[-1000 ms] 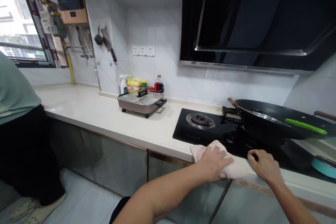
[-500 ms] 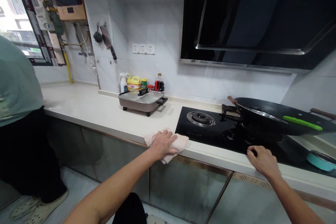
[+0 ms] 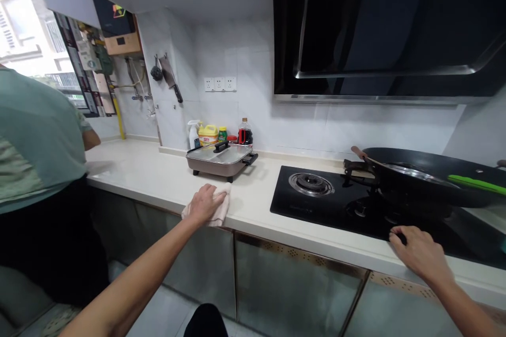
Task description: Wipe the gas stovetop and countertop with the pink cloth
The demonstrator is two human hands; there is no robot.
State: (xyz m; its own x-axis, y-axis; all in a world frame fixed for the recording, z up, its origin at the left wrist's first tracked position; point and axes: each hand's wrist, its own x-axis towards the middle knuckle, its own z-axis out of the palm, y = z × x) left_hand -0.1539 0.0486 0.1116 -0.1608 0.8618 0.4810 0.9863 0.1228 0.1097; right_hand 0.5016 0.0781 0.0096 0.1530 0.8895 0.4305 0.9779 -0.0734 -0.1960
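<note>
My left hand (image 3: 203,204) presses a pale pink cloth (image 3: 222,209) onto the front edge of the white countertop (image 3: 158,183), with its fingers closed over the cloth. Just behind it stands a brown electric pan (image 3: 217,166) with a glass lid. At the front edge of the black gas stove (image 3: 290,202) rests my right hand (image 3: 421,253). Its fingers are curled in and I see nothing in them. A dark gap shows between its thumb and forefinger. Beyond that hand, a large black wok (image 3: 419,187) sits over the right burner.
A green-handled utensil (image 3: 476,184) lies across the wok. Several bottles, among them a yellow jug (image 3: 208,135), stand behind the electric pan. A cleaver (image 3: 171,79) hangs on the wall. At the far left another person (image 3: 43,137) stands by the counter. A range hood (image 3: 379,31) overhangs the stove.
My left hand has slid the cloth leftward along the counter edge, away from the stove. My right hand stays by the stove's front edge. The view has turned left and up.
</note>
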